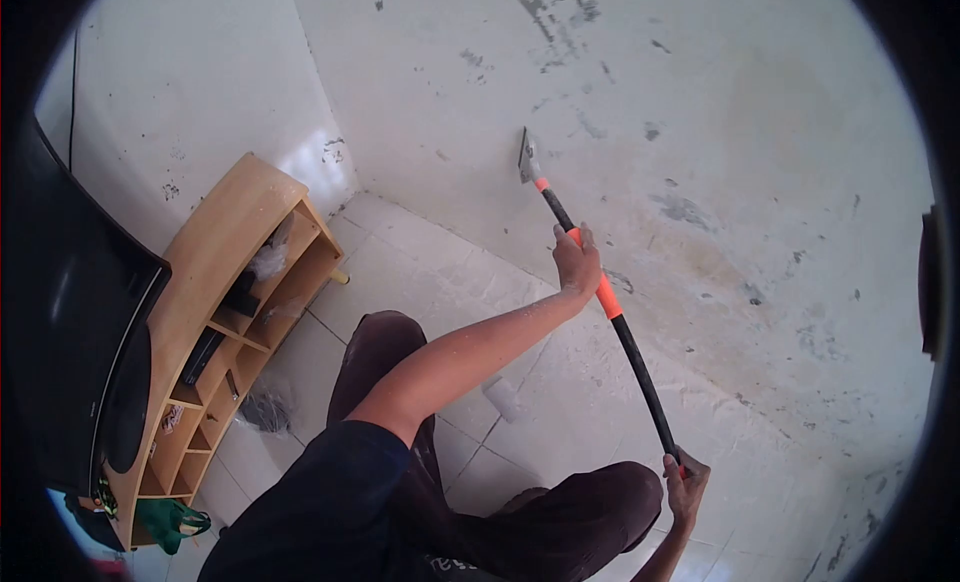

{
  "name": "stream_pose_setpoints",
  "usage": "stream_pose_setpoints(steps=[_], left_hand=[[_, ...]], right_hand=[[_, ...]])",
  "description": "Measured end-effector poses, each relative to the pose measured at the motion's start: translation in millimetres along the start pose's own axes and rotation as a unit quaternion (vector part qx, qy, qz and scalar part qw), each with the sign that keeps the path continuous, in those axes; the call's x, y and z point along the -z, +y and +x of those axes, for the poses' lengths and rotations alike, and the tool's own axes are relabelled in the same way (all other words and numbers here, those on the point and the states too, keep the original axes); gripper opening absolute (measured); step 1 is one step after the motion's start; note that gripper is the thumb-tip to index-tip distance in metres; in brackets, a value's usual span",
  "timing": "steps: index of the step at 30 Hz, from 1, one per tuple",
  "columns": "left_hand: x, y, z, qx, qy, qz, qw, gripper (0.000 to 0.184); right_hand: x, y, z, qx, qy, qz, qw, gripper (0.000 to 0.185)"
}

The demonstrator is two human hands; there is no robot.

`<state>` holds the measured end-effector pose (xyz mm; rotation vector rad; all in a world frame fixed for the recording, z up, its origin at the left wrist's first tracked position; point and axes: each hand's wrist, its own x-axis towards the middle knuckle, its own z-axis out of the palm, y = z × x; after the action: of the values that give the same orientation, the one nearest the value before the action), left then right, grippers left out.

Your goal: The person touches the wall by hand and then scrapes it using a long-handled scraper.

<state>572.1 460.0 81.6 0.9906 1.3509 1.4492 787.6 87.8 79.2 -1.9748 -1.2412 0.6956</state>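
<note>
A long-handled scraper (640,367) with a black shaft and orange grips slants across the view. Its metal blade (528,160) is at the pale, patchy wall (700,112), where the surface shows grey scuffs and flaked spots. My left hand (578,260) is wrapped round the orange middle grip, with the arm stretched forward. Lower down, my right hand (687,485) grips the end of the handle beside my bent knee. Part of the right hand's grip is hidden by its fingers.
To the left stands a wooden cabinet (215,207) with items in its compartments, and a black television (75,322) is in front of it. A plastic bag (266,410) and a whitish object (503,397) lie on the dusty tiled floor (480,282). Green fabric (172,522) hangs by the cabinet.
</note>
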Motion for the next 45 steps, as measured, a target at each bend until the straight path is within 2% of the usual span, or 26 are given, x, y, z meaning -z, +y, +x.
stream_pose_setpoints(steps=[1,3,7,8,11,13,15,18,21,22,24,28,30,33,35,36,38,40,42,44,45], left_hand=[[8,7,5,0.006,0.004,-0.001,1.000,0.049],[21,8,27,-0.066,0.089,0.041,0.993,0.048],[49,1,82,-0.016,0.090,-0.002,0.996,0.045],[57,2,91,-0.037,0.109,0.013,0.993,0.045],[84,3,124,-0.095,0.163,0.100,0.977,0.043],[100,-8,165,-0.087,0.204,0.120,0.968,0.040],[120,39,157,-0.003,0.181,0.029,0.983,0.036],[124,25,180,-0.007,0.200,0.021,0.980,0.036],[111,30,155,0.035,0.153,-0.024,0.987,0.036],[102,26,145,0.033,0.147,-0.024,0.988,0.036],[74,-4,132,0.002,0.162,0.036,0.986,0.035],[24,-13,45,-0.061,0.129,0.107,0.984,0.040],[7,-13,5,-0.043,0.047,0.052,0.997,0.044],[-14,-16,-46,-0.040,0.004,0.051,0.998,0.046],[-17,-14,-64,0.002,-0.102,-0.013,0.995,0.047],[-18,-13,-64,0.006,-0.100,-0.013,0.995,0.047],[-17,-11,-63,-0.022,-0.094,-0.042,0.994,0.035],[-19,-10,-60,-0.011,-0.093,-0.049,0.994,0.034],[-23,-10,-61,0.003,-0.100,-0.052,0.994,0.033],[-26,-7,-51,-0.012,-0.061,-0.025,0.998,0.048],[-29,-14,-36,-0.057,-0.002,-0.004,0.998,0.051]], right_hand=[[-9,0,8,-0.001,-0.005,-0.005,1.000,0.048],[-32,-17,23,0.043,0.005,-0.030,0.999,0.050],[-73,-28,54,0.035,-0.024,-0.035,0.998,0.049],[-82,-43,59,0.009,-0.038,-0.016,0.999,0.040],[-107,-73,77,0.029,-0.046,-0.016,0.998,0.038],[-120,-94,93,0.060,-0.064,-0.019,0.996,0.037],[-126,-112,102,0.098,-0.075,-0.022,0.992,0.035],[-128,-122,99,0.120,-0.056,-0.045,0.990,0.032],[-106,-118,86,0.138,-0.022,-0.073,0.987,0.034],[-92,-118,79,0.102,-0.024,-0.088,0.991,0.033],[-67,-97,65,0.084,-0.003,-0.093,0.992,0.033],[-30,-31,25,0.014,0.027,-0.101,0.994,0.037],[-15,-7,-3,-0.030,0.032,-0.082,0.996,0.046],[-5,17,-46,-0.065,0.048,-0.050,0.995,0.053],[-8,37,-65,-0.052,0.049,-0.024,0.997,0.054],[-11,41,-67,-0.038,0.050,0.004,0.998,0.055],[-17,51,-61,-0.038,0.052,0.006,0.998,0.055],[-17,61,-48,-0.034,0.059,0.006,0.998,0.055],[-15,71,-35,-0.071,0.059,0.026,0.995,0.055],[-9,87,-10,-0.053,0.042,0.009,0.998,0.055],[-11,72,9,-0.039,0.054,-0.009,0.998,0.056]])
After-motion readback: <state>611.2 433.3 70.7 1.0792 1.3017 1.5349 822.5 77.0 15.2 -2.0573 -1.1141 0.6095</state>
